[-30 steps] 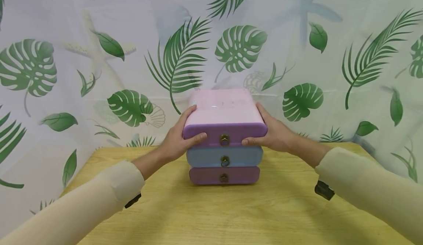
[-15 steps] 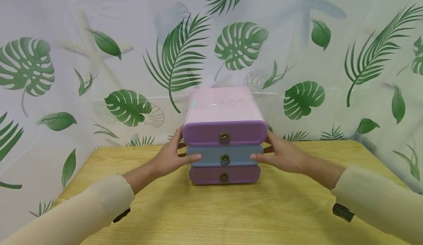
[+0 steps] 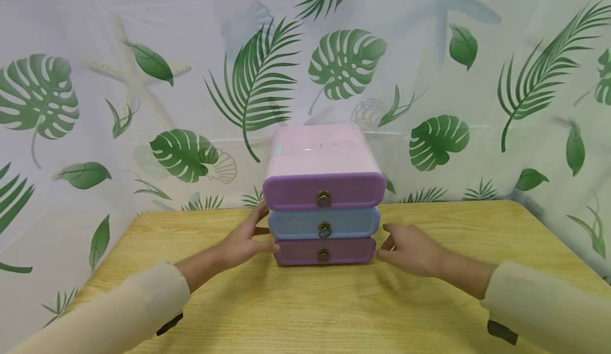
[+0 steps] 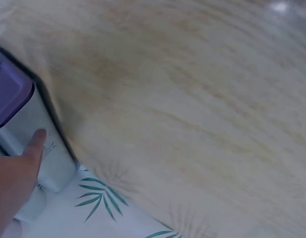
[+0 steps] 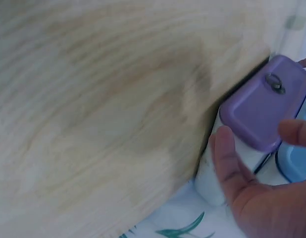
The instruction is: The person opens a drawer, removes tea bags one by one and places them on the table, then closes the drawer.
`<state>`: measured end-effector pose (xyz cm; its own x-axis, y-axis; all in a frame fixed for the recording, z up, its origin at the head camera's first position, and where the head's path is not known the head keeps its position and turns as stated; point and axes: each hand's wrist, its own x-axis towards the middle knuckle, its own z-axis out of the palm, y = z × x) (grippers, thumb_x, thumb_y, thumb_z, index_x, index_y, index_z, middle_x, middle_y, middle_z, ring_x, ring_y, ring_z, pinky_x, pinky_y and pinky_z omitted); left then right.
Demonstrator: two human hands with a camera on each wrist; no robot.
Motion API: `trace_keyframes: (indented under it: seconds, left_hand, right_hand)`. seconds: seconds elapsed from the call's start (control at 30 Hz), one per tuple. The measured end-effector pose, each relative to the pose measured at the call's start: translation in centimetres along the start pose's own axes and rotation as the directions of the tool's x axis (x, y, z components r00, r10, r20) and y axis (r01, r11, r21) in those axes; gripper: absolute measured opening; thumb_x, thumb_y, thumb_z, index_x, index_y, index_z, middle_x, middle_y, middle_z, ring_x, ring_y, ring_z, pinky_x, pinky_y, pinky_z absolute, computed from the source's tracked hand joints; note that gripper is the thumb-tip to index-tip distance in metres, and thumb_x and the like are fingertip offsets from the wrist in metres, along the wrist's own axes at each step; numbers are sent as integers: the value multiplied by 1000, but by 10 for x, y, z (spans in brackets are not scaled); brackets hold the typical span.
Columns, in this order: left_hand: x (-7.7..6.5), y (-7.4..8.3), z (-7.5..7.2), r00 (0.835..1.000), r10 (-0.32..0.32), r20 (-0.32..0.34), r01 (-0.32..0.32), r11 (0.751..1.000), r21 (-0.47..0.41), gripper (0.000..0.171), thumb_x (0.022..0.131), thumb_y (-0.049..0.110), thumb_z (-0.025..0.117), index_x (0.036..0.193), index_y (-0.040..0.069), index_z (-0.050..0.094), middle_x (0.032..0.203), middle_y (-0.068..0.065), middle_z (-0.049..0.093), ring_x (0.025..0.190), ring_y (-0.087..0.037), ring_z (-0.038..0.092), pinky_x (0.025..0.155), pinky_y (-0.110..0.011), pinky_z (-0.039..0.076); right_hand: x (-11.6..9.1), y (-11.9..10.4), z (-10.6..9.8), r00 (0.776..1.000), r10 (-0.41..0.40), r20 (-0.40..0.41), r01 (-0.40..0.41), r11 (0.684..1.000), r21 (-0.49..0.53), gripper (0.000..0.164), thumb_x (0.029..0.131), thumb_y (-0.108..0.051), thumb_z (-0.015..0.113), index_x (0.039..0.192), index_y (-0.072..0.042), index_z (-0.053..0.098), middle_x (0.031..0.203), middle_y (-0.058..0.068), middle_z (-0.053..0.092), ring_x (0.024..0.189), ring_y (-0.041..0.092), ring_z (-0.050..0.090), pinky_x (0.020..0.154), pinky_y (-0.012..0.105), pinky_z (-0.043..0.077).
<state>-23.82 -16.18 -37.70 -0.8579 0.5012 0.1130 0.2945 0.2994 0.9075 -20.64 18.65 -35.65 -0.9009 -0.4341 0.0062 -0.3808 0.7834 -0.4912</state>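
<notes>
A small chest of three stacked drawers [image 3: 324, 155] stands on the wooden table, pale pink on top. Its fronts are a purple top drawer [image 3: 291, 190], a blue middle drawer [image 3: 293, 224] and a purple bottom drawer [image 3: 298, 251], each with a ring pull. My left hand [image 3: 238, 245] rests at the left side, thumb by the bottom drawer's edge; a finger [image 4: 36, 141] lies along the white side wall in the left wrist view. Beside the lower right side is my right hand [image 3: 412, 249], thumb and fingers apart with nothing between them.
The wooden table [image 3: 324, 311] runs back to a white cloth [image 3: 429, 78] printed with green leaves, hung behind the chest. Both forearms wear cream sleeves, with a dark band [image 3: 502, 333] under the right one.
Both hands have slid down from the top drawer past the blue one to the bottom drawer's level. The right hand has come away from the front. The chest stays in place.
</notes>
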Motion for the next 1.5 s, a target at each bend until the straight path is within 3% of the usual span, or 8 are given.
trace_keyframes:
  seconds: [0.13, 0.23, 0.4, 0.63, 0.87, 1.2, 1.37, 1.5]
  left_hand:
    - [-5, -4, 5, 995, -85, 55, 92, 985, -144, 75, 82, 5, 46, 147, 13, 8, 150, -19, 16, 118, -37, 42, 95, -55, 42]
    - [-6, -6, 9, 983, -174, 57, 181, 968, -172, 67, 85, 10, 40, 146, 13, 12, 148, -19, 22, 116, -33, 44, 96, -54, 42]
    - [-5, -14, 9, 963, -252, 97, 267, 942, -205, 48, 99, 27, 32, 142, 6, 24, 139, -19, 36, 112, -29, 49, 99, -48, 41]
    - [-3, -32, 1, 949, -248, 193, 296, 912, -285, 46, 102, 32, 27, 132, 1, 40, 121, -15, 50, 107, -26, 52, 99, -45, 41]
    - [3, -44, -6, 935, -267, 233, 343, 847, -405, 42, 102, 28, 32, 123, -6, 43, 110, -14, 57, 104, -26, 54, 100, -42, 41]
    - [7, -34, -9, 905, -327, 272, 423, 757, -498, 40, 94, 18, 48, 123, -10, 47, 112, -17, 59, 108, -28, 54, 104, -42, 37]
    - [10, -28, -3, 911, -345, 227, 411, 704, -579, 39, 89, 5, 53, 123, -12, 45, 120, -21, 53, 109, -34, 53, 100, -43, 40]
    - [11, -24, 2, 915, -370, 158, 383, 682, -623, 39, 87, 2, 50, 123, -12, 44, 125, -24, 45, 106, -36, 54, 95, -43, 44]
  right_hand:
    - [-5, -4, 4, 1000, -7, -8, 6, 992, -126, 26, 82, -26, 61, 80, -1, 55, 52, -5, 49, 46, 6, 41, 49, 27, 42]
    - [-7, -5, 6, 999, -38, 8, 39, 986, -160, 33, 83, -27, 61, 60, -16, 40, 47, -10, 32, 41, 5, 25, 43, 20, 24]
    - [-6, -12, 11, 993, -89, 72, 98, 986, -131, 39, 85, -26, 60, 55, -20, 36, 45, -13, 27, 40, 2, 21, 41, 17, 19]
    - [0, -19, 26, 981, -165, 100, 174, 980, -91, 31, 81, -23, 61, 54, -18, 46, 44, -15, 30, 39, 1, 24, 39, 18, 21]
    - [8, -22, 40, 973, -188, 133, 196, 979, -52, 31, 82, -22, 61, 56, -18, 44, 46, -14, 33, 41, 2, 26, 41, 18, 25]
    - [18, -34, 53, 978, -201, 61, 206, 975, -80, 22, 80, -21, 62, 66, -14, 46, 47, -13, 35, 41, 2, 27, 44, 21, 27]
    - [21, -37, 57, 980, -192, 44, 194, 980, -46, 25, 80, -20, 61, 94, 0, 61, 49, -14, 48, 43, 0, 41, 64, 30, 51]
    - [26, -40, 59, 984, -174, 26, 174, 985, -6, 31, 81, -16, 59, 103, 6, 61, 58, -11, 56, 51, 1, 50, 75, 37, 54]
